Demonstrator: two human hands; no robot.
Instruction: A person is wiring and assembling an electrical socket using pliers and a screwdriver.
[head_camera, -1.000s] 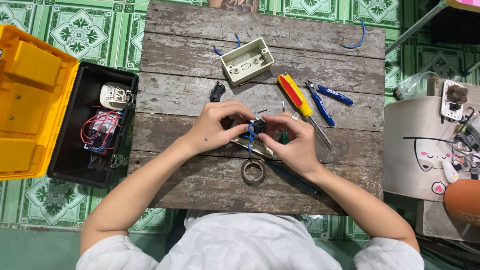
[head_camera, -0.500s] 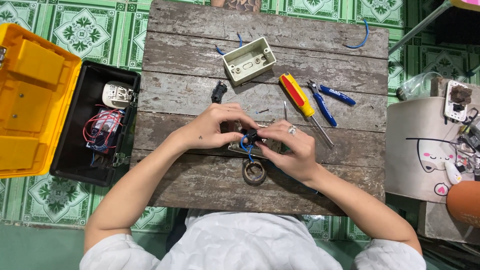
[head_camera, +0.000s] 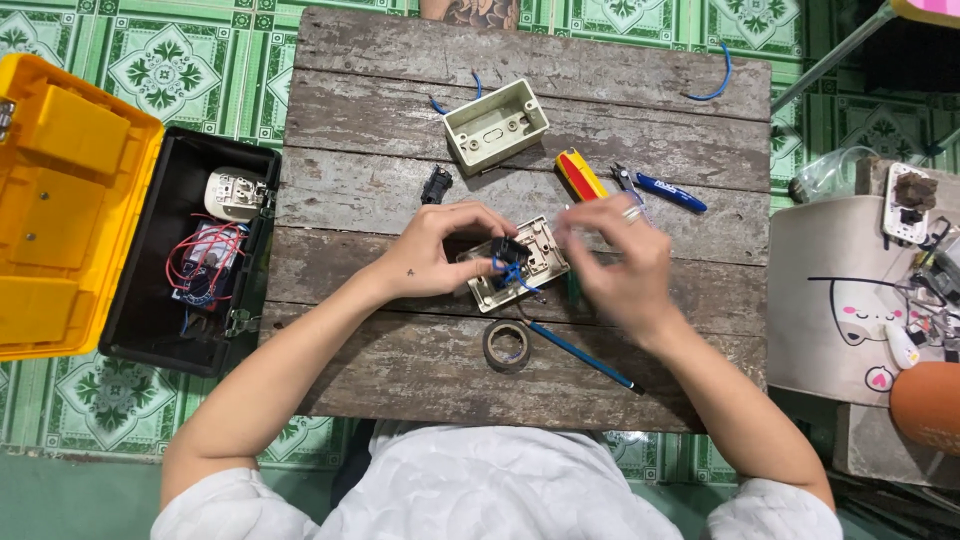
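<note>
Far left, on the green tiled floor: yellow-lidded black toolbox (head_camera: 120, 230) lying open, red wires and a white socket part inside. On the weathered tabletop (head_camera: 400, 380), left hand (head_camera: 440, 250) steadying the beige switch plate (head_camera: 520, 262), fingers pinching at its black module and blue wires. Wiring seemingly under way, plate not yet mounted; empty beige wall box (head_camera: 495, 125) waiting above. Tape roll (head_camera: 507, 345) below. Right hand (head_camera: 620, 265) blurred, beside the plate; cannot tell finger state. Farther right: red-yellow screwdriver (head_camera: 580, 175), blue-handled pliers (head_camera: 665, 190).
</note>
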